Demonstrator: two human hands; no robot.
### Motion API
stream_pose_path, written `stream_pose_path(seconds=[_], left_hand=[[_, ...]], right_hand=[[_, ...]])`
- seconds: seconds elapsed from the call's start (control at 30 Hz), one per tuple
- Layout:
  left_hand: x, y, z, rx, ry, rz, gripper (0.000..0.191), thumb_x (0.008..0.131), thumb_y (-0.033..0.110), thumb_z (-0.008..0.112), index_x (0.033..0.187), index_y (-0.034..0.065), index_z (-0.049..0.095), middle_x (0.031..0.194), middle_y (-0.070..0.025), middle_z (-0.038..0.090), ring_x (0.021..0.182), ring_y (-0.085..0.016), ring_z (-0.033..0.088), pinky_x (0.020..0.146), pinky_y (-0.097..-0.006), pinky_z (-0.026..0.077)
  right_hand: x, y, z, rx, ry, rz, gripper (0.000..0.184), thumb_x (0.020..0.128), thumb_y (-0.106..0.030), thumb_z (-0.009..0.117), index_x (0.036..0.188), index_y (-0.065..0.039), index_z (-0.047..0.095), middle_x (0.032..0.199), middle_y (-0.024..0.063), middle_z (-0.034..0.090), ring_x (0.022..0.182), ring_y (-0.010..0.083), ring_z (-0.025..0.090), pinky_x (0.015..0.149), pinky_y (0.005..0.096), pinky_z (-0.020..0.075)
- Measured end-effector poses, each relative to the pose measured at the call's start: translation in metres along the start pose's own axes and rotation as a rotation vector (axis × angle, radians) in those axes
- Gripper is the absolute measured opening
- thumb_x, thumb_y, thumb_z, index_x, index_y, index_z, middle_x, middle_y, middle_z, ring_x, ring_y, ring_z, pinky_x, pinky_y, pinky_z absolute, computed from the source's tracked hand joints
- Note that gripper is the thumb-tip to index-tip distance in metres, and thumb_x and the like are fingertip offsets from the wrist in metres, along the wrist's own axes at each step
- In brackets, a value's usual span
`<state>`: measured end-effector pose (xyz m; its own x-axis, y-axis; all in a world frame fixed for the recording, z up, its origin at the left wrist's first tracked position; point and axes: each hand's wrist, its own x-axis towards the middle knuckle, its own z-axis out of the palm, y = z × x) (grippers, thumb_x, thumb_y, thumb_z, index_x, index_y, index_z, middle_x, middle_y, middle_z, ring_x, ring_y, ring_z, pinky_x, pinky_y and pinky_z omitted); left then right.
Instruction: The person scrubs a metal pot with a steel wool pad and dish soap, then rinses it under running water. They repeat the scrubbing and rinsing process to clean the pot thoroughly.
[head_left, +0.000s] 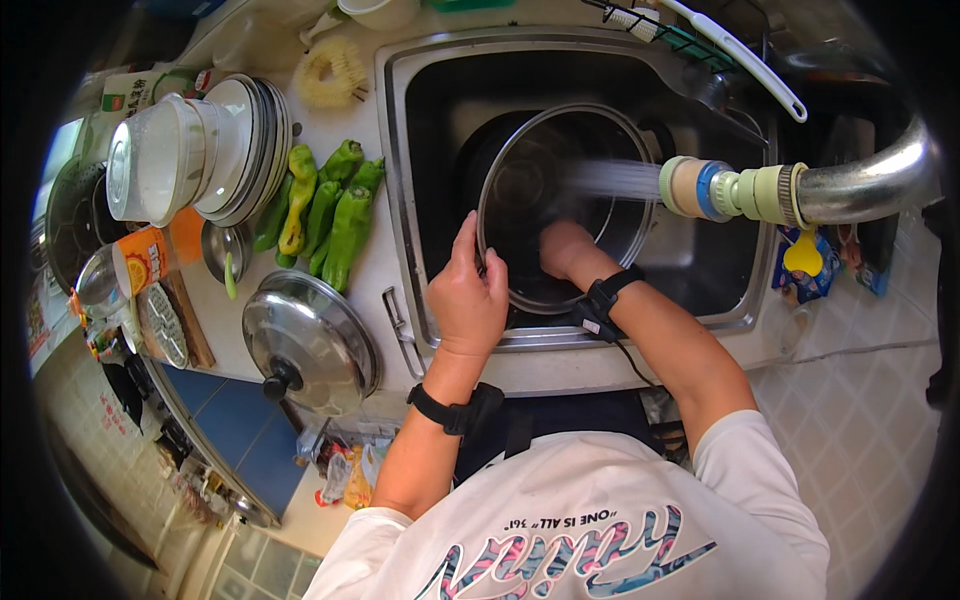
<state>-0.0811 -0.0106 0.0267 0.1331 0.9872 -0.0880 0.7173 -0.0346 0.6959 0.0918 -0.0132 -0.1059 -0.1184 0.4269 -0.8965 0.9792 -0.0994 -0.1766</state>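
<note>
A round metal pot (491, 161) stands tilted in the stainless steel sink (697, 289). My left hand (471, 296) holds its left rim, the index finger stretched along the outside and the thumb at the rim. Inside the pot is my right hand (568, 247), its fingers curled down and hidden, so whether they grip anything is unclear. A spray of water (615, 180) runs into the pot from the faucet's green and blue spray head (697, 189).
Left of the sink lie several green peppers (346, 232) near a steel pot lid (307, 341), stacked plates (259, 150) and plastic bowls (154, 161). A yellow scrubbing brush (330, 73) sits behind them. A wire rack with a white-handled brush (742, 56) hangs over the far right corner.
</note>
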Motion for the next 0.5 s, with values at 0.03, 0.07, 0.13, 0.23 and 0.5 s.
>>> stream_pose_path(seconds=[0.03,0.07,0.13,0.23,0.5], left_hand=[[0.001,0.000,0.000,-0.006,0.008,0.000,0.049,0.091,0.009,0.068,0.139,0.0064,0.061,0.080,-0.0158,0.073,0.062,-0.031,0.070,0.060,-0.0377,0.056],[0.001,-0.001,0.000,-0.014,0.013,0.012,0.049,0.090,0.009,0.068,0.139,0.0064,0.061,0.079,-0.0155,0.073,0.062,-0.031,0.070,0.060,-0.0376,0.056],[0.002,0.000,-0.002,-0.034,0.024,0.033,0.049,0.090,0.008,0.068,0.138,0.0062,0.061,0.078,-0.0150,0.072,0.062,-0.030,0.070,0.060,-0.0375,0.055],[0.000,0.006,-0.007,-0.022,0.000,0.043,0.050,0.089,0.007,0.069,0.138,0.0061,0.061,0.075,-0.0139,0.070,0.060,-0.030,0.068,0.058,-0.0380,0.054],[0.000,0.019,-0.020,0.102,0.021,0.238,0.050,0.088,0.004,0.069,0.138,0.0083,0.064,0.068,-0.0101,0.064,0.056,-0.024,0.062,0.056,-0.0340,0.050]], right_hand=[[-0.001,0.001,0.000,0.012,0.008,0.009,0.030,0.094,-0.018,0.060,0.115,-0.010,0.078,0.129,0.0140,0.071,0.121,0.0326,0.066,0.100,0.0423,0.0544],[-0.002,0.003,0.001,0.054,0.022,-0.049,0.030,0.094,-0.018,0.060,0.116,-0.010,0.078,0.129,0.0141,0.071,0.121,0.0325,0.067,0.099,0.0424,0.0545],[-0.003,0.002,0.004,-0.128,0.221,0.004,0.031,0.093,-0.019,0.061,0.117,-0.010,0.078,0.129,0.0152,0.071,0.120,0.0321,0.068,0.099,0.0426,0.0547],[-0.003,-0.009,0.009,-0.152,0.252,0.062,0.031,0.094,-0.019,0.061,0.118,-0.010,0.077,0.130,0.0166,0.070,0.119,0.0322,0.068,0.100,0.0435,0.0539],[0.011,-0.029,0.025,0.199,0.302,-0.171,0.040,0.100,-0.025,0.053,0.129,-0.004,0.070,0.139,0.0174,0.064,0.127,0.0325,0.062,0.109,0.0433,0.0468]])
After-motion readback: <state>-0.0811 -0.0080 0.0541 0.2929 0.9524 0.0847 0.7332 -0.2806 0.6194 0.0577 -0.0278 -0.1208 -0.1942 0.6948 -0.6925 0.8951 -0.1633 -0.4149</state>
